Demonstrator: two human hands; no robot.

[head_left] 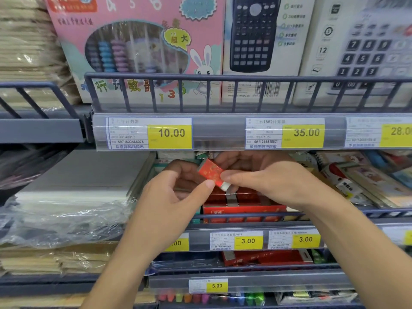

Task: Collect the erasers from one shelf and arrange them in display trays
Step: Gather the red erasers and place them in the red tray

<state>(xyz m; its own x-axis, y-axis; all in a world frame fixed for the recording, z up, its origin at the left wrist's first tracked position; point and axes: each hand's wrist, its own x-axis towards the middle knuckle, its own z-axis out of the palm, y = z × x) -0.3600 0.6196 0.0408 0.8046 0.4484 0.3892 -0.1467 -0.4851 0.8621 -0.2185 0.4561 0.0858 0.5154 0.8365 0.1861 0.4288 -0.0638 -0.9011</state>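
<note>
One small rectangular eraser in a glossy red printed paper sleeve (210, 172), its white rubber end showing at the lower right, tilted, held in mid-air in front of the middle shelf. Left hand (176, 190): fingers curled, thumb tip pressed to the sleeve's lower edge, pinching the eraser. Right hand (265, 177): fingers curled over the top, thumb pressed at the white end, also pinching it.

Directly below the hands: one red cardboard display tray (243, 209), open-topped, holding rows of matching red-sleeved erasers with a pale grey divider strip between them; it sits on the middle shelf behind a dark grey metal wire rail (245, 216).

To the left on the same shelf: flat pale slabs under crinkled clear plastic film (62, 210).

Upper shelf, behind a barred grey metal fence (223, 76): one pink cardboard abacus box with a clear window and a rabbit print (138, 47); one white box printed with a black scientific calculator (260, 41); one box printed with a grey desk calculator (361, 52).

Shelf edges carry clear plastic strips with white-and-yellow price labels (170, 132) reading 10.00, 35.00, 3.00, 5.00.
</note>
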